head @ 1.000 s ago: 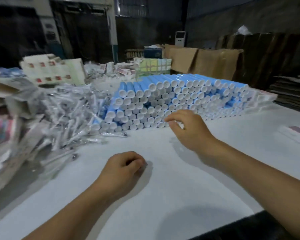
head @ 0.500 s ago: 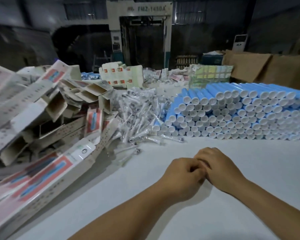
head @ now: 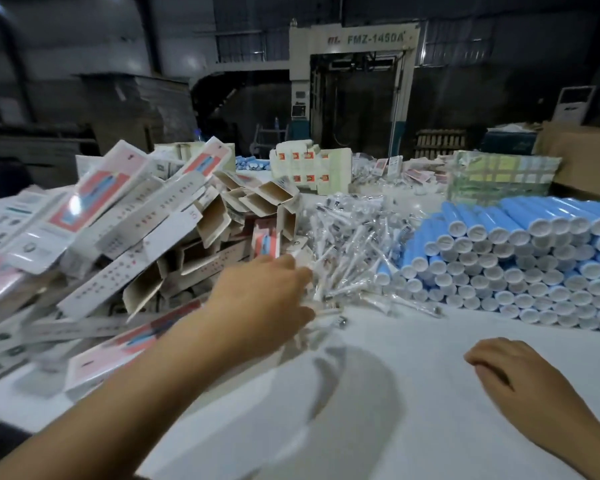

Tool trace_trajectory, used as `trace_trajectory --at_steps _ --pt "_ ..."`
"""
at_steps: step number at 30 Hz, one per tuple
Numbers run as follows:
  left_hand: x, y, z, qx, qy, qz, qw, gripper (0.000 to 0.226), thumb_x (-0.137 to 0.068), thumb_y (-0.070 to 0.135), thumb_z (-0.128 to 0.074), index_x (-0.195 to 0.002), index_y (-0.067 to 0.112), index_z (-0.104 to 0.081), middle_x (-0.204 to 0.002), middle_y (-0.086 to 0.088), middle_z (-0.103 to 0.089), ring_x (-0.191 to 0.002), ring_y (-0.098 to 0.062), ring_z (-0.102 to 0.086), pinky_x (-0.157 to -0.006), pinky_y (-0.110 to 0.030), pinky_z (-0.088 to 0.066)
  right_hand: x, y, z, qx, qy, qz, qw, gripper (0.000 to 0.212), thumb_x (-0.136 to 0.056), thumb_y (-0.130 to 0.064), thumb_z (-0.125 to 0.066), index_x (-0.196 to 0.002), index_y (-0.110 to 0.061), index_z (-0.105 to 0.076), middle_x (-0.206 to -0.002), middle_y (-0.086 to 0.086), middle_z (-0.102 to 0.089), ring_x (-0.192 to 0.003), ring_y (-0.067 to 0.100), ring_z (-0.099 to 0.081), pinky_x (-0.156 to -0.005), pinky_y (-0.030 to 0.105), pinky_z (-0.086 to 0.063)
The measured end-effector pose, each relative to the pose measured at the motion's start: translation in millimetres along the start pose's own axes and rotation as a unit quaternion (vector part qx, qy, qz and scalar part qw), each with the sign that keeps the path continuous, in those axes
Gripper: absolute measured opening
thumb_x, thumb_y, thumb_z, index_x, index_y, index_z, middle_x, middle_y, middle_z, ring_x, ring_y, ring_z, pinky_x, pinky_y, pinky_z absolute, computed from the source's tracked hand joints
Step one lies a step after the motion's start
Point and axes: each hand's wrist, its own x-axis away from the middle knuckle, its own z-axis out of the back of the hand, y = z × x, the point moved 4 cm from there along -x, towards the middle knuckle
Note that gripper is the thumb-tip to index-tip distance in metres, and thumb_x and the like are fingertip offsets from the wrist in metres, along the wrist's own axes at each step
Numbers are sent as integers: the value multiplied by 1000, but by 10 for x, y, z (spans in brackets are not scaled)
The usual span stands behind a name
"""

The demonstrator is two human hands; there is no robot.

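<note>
i see my left hand [head: 267, 301] at the near edge of the packet heap [head: 347, 244], fingers [head: 297, 271] too blurred to tell, my right hand [head: 520, 374] loosely curled on open white desk [head: 413, 341].

A: What sort of place is this?
B: A factory packing hall. A tall pale industrial machine lettered FMZ-1450A [head: 352, 81] stands behind, and the white table [head: 395, 393] carries heaps of flat white-and-red cardboard cartons [head: 136, 230], clear-wrapped small white pieces [head: 354, 244] and stacked blue white-capped tubes [head: 534, 258].

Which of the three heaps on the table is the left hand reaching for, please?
The middle heap of clear-wrapped white pieces: the left hand meets its near edge, between the cartons and the blue tubes.
</note>
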Motion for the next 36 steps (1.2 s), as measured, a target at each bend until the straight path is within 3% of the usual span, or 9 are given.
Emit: trace_trajectory --at_steps 7,15,19,22,24,26,28,31,36 --pt "620 -579 -453 -121 -81 173 974 91 -77 76 -47 -144 21 -21 -138 2 -36 -124 -19 -38 -78 -30 -44 -11 36 -44 -1 -1 -13 1000 26 -88 -10 -61 -91 -35 -61 -95 -26 -52 -98 9 -48 -82 30 -37" --pt "618 -563 -438 -72 -69 161 982 61 -81 57 -51 -131 29 -32 -121 7 -41 -105 -14 -43 -72 -27 -48 10 -20 3 0 -1 -16 1000 23 -90 -13 -58 -94 -36 -61 -100 -22 -53 -100 6 -46 -82 26 -36" --pt "509 -375 -54 117 -38 113 986 34 -83 53 -46 -112 43 -31 -101 16 -52 -82 -6 -53 -67 -31 -52 22 -54 18 22 -9 -12 1000 18 -92 -14 -55 -98 -28 -66 -101 -17 -56 -97 5 -44 -78 19 -31" --pt "227 -95 107 358 -55 50 931 18 -91 31 -51 -103 39 -41 -92 8 -63 -75 -8 -63 -62 -27 -55 15 -19 22 32 -7 -14 999 20 -92 -13 -55 -104 -21 -69 -101 -15 -57 -97 5 -45 -79 15 -30" --pt "-26 200 122 481 -114 -11 869 28 -94 18 -52 -104 44 -51 -95 14 -67 -80 -3 -64 -67 -24 -54 17 16 17 1 5 -16 1000 20 -92 -13 -55 -105 -19 -69 -100 -16 -55 -98 3 -46 -81 12 -30" --pt "-282 526 47 562 -172 -46 807 39 -95 7 -51 -108 44 -54 -99 17 -70 -91 -5 -65 -79 -27 -56 18 69 41 -123 47 -81 988 17 -94 -13 -55 -98 -22 -70 -95 -17 -61 -94 5 -55 -78 9 -36" --pt "-509 869 -114 595 -230 -61 768 44 -95 -2 -48 -117 35 -55 -111 2 -71 -108 -16 -63 -93 -33 -51 18 159 108 -346 109 -183 914 22 -98 -16 -50 -88 -21 -69 -82 -8 -71 -84 13 -64 -63 11 -44" --pt "-715 1317 -399 565 -297 -98 763 40 -95 -9 -42 -128 11 -54 -127 -16 -61 -119 -32 -55 -103 -44 -41 6 259 174 -526 118 -228 811 39 -102 -30 -37 -95 -11 -70 -80 17 -72 -70 25 -65 -58 26 -48" --pt "-875 1617 -728 546 -328 -84 766 30 -96 -4 -44 -125 -1 -55 -114 -26 -60 -85 -19 -53 -69 -26 -46 9 280 156 -475 96 -225 845 32 -87 -2 -56 -70 -23 -74 -72 2 -72 -70 21 -66 -67 35 -49"
